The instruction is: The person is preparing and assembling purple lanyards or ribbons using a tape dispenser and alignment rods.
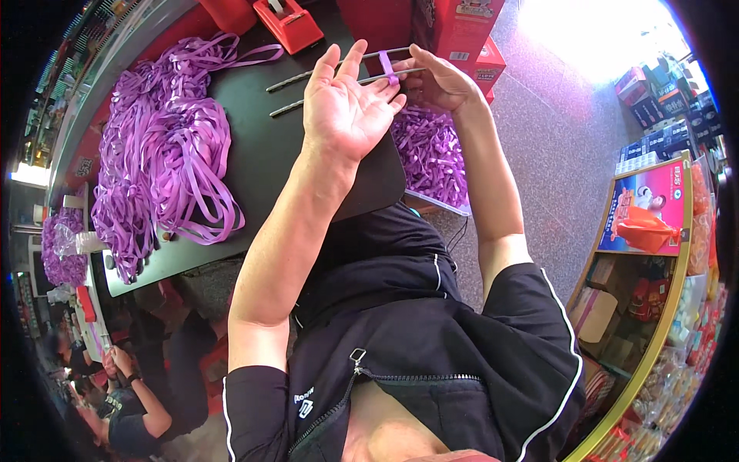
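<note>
Two thin twisted metal rods (289,108) run side by side above the dark table, their free ends pointing left. A short piece of purple ribbon (387,68) is wrapped around both rods near my right hand. My right hand (446,83) is closed on the rods at their right end; how they join there is hidden. My left hand (348,112) is open, palm up, fingers spread, with the rods passing behind it. Its fingertips are close to the ribbon; contact cannot be told. Below my hands stands a bin of short purple ribbon pieces (431,154).
A large heap of purple ribbon loops (165,154) lies on the left of the table (269,165). A red tape dispenser (289,25) and red boxes (466,31) stand at the far side. A display shelf (643,254) is on the right. Another person's hand (122,360) shows lower left.
</note>
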A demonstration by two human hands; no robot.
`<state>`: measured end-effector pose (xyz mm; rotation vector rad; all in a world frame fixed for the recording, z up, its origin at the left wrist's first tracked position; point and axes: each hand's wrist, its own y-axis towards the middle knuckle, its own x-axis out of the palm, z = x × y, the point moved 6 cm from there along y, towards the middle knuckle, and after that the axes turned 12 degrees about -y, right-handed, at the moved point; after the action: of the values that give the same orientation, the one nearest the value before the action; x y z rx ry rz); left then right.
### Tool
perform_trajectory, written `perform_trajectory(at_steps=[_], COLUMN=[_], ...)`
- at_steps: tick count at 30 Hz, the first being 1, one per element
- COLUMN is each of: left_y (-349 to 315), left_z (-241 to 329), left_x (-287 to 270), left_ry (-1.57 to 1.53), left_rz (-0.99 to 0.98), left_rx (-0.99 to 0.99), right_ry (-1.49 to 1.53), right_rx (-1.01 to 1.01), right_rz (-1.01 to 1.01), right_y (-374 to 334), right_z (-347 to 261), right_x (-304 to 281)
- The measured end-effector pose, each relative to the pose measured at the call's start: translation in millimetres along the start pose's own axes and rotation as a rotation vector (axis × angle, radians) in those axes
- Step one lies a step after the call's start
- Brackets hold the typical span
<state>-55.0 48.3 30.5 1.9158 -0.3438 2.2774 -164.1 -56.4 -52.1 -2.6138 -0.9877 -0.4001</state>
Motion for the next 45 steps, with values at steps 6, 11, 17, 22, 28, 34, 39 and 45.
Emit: perform_trajectory(at_steps=[6, 11, 17, 22, 28, 34, 39, 45], left_y=[-1.1, -0.3, 0.6, 0.6, 0.7, 0.9, 0.1, -0.1], left_z=[-0.7, -0.4, -0.6, -0.3, 0.0, -1.0, -0.2, 0.0], left_x=[2.0, 0.2, -0.4, -0.8, -1.2, -0.2, -0.2, 0.0], left_ry=[0.011, -0.008, -0.025, -0.034, -0.023, -0.013, -0.007, 0.007], left_rz=[0.04, 0.037, 0.037, 0.036, 0.031, 0.031, 0.033, 0.021], left_rx=[0.018, 0.015, 0.017, 0.014, 0.007, 0.009, 0.013, 0.011], right_ry=[-0.13, -0.197, -0.22, -0.155, -0.202, -0.243, -0.188, -0.291], right_rx=[0.001, -0.032, -0.022, 0.042, 0.011, -0.006, 0.034, 0.056], right_rz=[0.192, 0.216, 0.259, 0.239, 0.198, 0.238, 0.258, 0.282], right_y=[-12.0, -15.2, -16.2, -16.7, -17.1, -13.3, -18.9, -19.6], right_z=[-12.9, -18.2, -17.2, -17.3, -19.1, -21.9, -21.6, -21.8], right_x=[-8.9, -17.7, -19.0, -14.0, -14.4, -30.1, -22.1, -14.2])
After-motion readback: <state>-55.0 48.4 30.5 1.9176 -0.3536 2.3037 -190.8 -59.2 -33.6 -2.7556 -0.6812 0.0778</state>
